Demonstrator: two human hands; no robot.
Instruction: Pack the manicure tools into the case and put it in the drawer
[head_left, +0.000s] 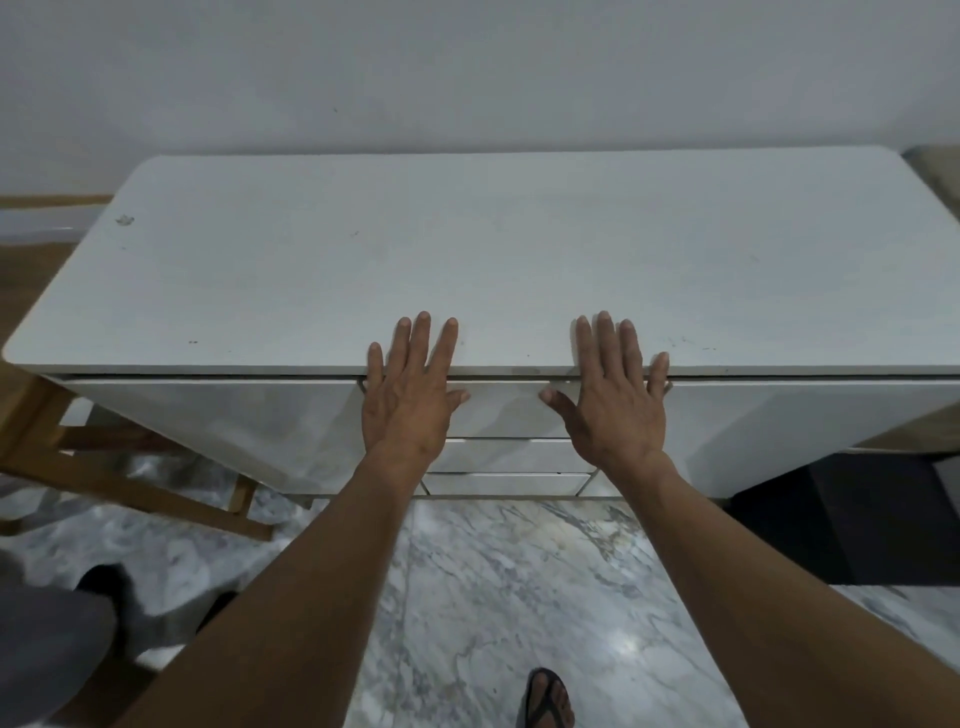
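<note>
A white cabinet (519, 249) stands against the wall with a stack of three shut drawers in its middle; the top drawer (506, 410) shows between my hands. My left hand (410, 387) and my right hand (615, 392) are held flat with fingers spread over the cabinet's front edge, palms down, holding nothing. No manicure case or tools are in view.
A wooden frame (130, 483) leans at the left beside the cabinet. A dark box (852, 519) sits on the floor at the right. The marble floor (493, 597) lies below, with my sandalled foot (548, 699) at the bottom edge.
</note>
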